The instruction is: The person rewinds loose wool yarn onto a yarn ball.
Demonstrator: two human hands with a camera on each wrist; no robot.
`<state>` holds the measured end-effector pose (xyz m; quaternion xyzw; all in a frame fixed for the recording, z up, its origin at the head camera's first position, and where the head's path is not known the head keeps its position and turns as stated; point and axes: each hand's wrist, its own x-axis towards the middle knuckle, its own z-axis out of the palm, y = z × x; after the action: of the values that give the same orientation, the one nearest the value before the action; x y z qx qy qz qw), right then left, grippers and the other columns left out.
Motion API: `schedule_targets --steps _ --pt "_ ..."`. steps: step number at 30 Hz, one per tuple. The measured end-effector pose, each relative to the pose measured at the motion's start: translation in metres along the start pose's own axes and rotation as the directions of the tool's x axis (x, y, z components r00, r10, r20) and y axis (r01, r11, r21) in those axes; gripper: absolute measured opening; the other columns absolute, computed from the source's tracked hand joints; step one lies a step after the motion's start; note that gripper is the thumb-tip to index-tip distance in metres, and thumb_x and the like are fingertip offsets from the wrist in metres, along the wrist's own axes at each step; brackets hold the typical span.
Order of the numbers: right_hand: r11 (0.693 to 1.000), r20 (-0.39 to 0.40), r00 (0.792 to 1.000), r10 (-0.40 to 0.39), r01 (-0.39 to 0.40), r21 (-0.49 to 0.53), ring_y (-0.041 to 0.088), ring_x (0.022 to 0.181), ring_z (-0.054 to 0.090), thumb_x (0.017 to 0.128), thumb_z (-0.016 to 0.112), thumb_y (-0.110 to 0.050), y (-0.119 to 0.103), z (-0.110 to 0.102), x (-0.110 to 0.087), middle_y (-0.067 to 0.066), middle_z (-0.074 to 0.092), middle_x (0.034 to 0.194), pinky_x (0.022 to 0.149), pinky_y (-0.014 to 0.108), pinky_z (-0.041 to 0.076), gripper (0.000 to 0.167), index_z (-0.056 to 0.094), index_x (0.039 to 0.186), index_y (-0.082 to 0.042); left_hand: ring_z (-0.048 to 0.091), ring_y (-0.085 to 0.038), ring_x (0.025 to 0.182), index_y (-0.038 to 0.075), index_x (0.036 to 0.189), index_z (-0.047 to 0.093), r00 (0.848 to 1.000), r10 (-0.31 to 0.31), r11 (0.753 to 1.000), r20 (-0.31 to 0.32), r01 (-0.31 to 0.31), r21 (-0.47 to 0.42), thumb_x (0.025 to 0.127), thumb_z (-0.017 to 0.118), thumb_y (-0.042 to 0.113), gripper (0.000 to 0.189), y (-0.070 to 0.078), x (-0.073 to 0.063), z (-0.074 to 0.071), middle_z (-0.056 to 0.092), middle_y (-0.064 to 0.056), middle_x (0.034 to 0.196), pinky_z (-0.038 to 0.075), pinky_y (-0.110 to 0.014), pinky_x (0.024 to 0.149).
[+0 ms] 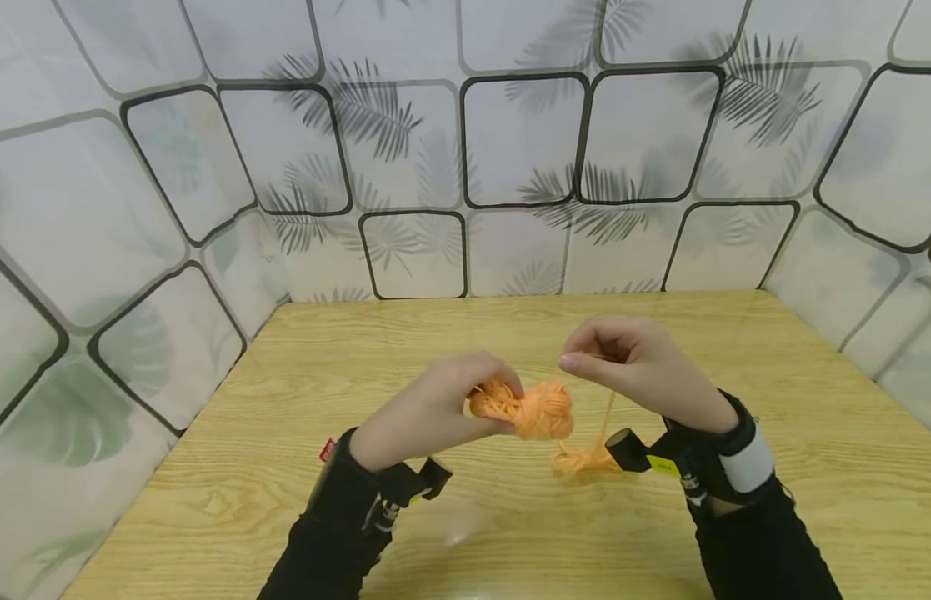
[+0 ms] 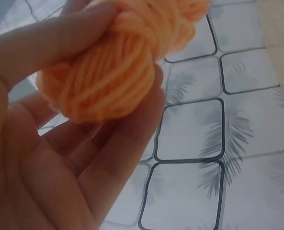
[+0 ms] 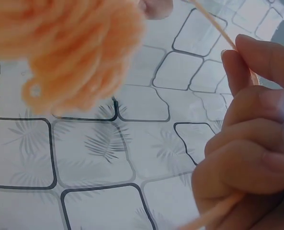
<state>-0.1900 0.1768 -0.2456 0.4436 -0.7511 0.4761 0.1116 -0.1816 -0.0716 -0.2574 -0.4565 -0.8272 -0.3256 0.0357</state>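
Observation:
An orange bundle of yarn (image 1: 546, 410), narrowed at its middle, is held above the table by my left hand (image 1: 442, 396). In the left wrist view the thumb lies across one lobe of the yarn bundle (image 2: 108, 81) and the fingers curl beneath it. My right hand (image 1: 641, 367) is up to the right of the bundle, pinching a single strand of yarn (image 3: 216, 26) between thumb and forefinger. The other fingers curl in, and the strand (image 1: 608, 415) hangs below the hand to a loose heap of orange yarn (image 1: 581, 460) on the table.
The wooden table (image 1: 345, 350) spreads under both hands. A patterned curtain (image 1: 412, 150) stands along its back and sides. Wrist straps with small black cameras sit on both arms, the right camera (image 1: 626, 450) overlapping the loose yarn in the head view.

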Motion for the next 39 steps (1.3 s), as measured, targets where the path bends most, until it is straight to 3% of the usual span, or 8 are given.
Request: schedule_targets --steps 4,8,19,25,28,32,34,39 --pt "1.0 -0.012 1.0 0.013 -0.013 -0.001 0.011 0.046 0.032 0.085 0.059 0.006 0.0 0.001 0.0 -0.002 0.044 0.062 0.042 0.028 0.029 0.018 0.064 0.086 -0.011 0.052 -0.006 0.079 0.014 0.104 0.058 0.996 0.019 0.993 0.082 -0.009 -0.121 0.08 0.073 0.014 0.029 0.002 -0.001 -0.002 0.059 0.005 0.097 0.047 -0.022 0.07" --pt "1.0 -0.015 1.0 0.022 -0.022 -0.012 0.011 0.047 0.032 0.085 0.06 0.005 0.004 0.002 0.002 -0.002 0.044 0.061 0.043 0.028 0.03 0.016 0.064 0.085 -0.011 0.05 -0.007 0.077 0.013 0.105 0.058 0.993 0.055 0.966 0.108 -0.026 -0.258 0.08 0.071 0.013 0.028 0.004 -0.004 -0.004 0.059 0.004 0.099 0.048 -0.023 0.068" --pt "0.999 0.066 0.997 0.044 -0.043 -0.023 0.009 0.05 0.039 0.09 0.057 -0.001 0.02 0.008 0.009 -0.003 0.054 0.067 0.045 0.025 0.037 0.012 0.066 0.091 -0.009 0.056 -0.014 0.08 0.003 0.106 0.057 0.996 0.07 0.884 -0.056 -0.088 -0.459 0.079 0.068 -0.003 0.029 0.004 -0.007 -0.009 0.058 -0.008 0.103 0.05 -0.027 0.067" --pt "0.996 0.138 0.988 0.075 -0.081 0.038 0.012 0.073 0.058 0.089 0.059 -0.003 0.021 0.015 0.011 0.002 0.065 0.086 0.064 0.029 0.051 0.01 0.066 0.096 -0.004 0.057 -0.017 0.085 -0.001 0.107 0.055 0.985 0.031 0.852 -0.172 -0.115 -0.511 0.08 0.067 -0.004 0.031 0.003 -0.009 -0.009 0.057 -0.014 0.109 0.051 -0.03 0.071" --pt "0.996 0.145 0.986 0.083 -0.088 0.023 0.011 0.077 0.057 0.088 0.059 -0.002 0.02 0.018 0.011 0.001 0.064 0.088 0.068 0.03 0.05 0.013 0.066 0.099 -0.002 0.057 -0.015 0.085 -0.002 0.109 0.054 0.971 0.011 0.85 -0.238 -0.134 -0.51 0.08 0.068 -0.001 0.032 0.003 -0.01 -0.009 0.056 -0.016 0.11 0.051 -0.028 0.07" --pt "0.993 0.138 0.983 0.118 -0.115 -0.032 0.008 0.056 0.045 0.09 0.052 0.004 0.02 0.022 0.012 -0.005 0.051 0.067 0.054 0.026 0.043 0.012 0.06 0.084 -0.003 0.055 -0.013 0.08 -0.004 0.109 0.055 0.943 -0.018 0.859 -0.332 -0.155 -0.488 0.08 0.068 -0.001 0.032 0.003 -0.009 -0.009 0.056 -0.017 0.11 0.049 -0.025 0.067" --pt "0.994 0.148 0.983 0.112 -0.109 -0.028 0.009 0.05 0.038 0.091 0.05 0.004 0.02 0.024 0.012 -0.005 0.044 0.063 0.048 0.026 0.038 0.013 0.058 0.086 -0.004 0.055 -0.013 0.08 -0.003 0.109 0.055 0.928 -0.05 0.866 -0.37 -0.144 -0.479 0.08 0.068 -0.003 0.032 0.002 -0.008 -0.008 0.056 -0.016 0.109 0.048 -0.024 0.067" --pt "0.994 0.203 0.975 0.09 -0.101 0.045 0.011 0.044 0.031 0.095 0.049 -0.005 0.018 0.029 0.013 -0.001 0.039 0.058 0.042 0.026 0.032 0.016 0.064 0.101 -0.003 0.056 -0.013 0.082 -0.002 0.109 0.055 0.868 -0.099 0.911 -0.486 -0.117 -0.395 0.079 0.067 -0.007 0.033 0.002 -0.005 -0.006 0.057 -0.014 0.104 0.05 -0.025 0.069"
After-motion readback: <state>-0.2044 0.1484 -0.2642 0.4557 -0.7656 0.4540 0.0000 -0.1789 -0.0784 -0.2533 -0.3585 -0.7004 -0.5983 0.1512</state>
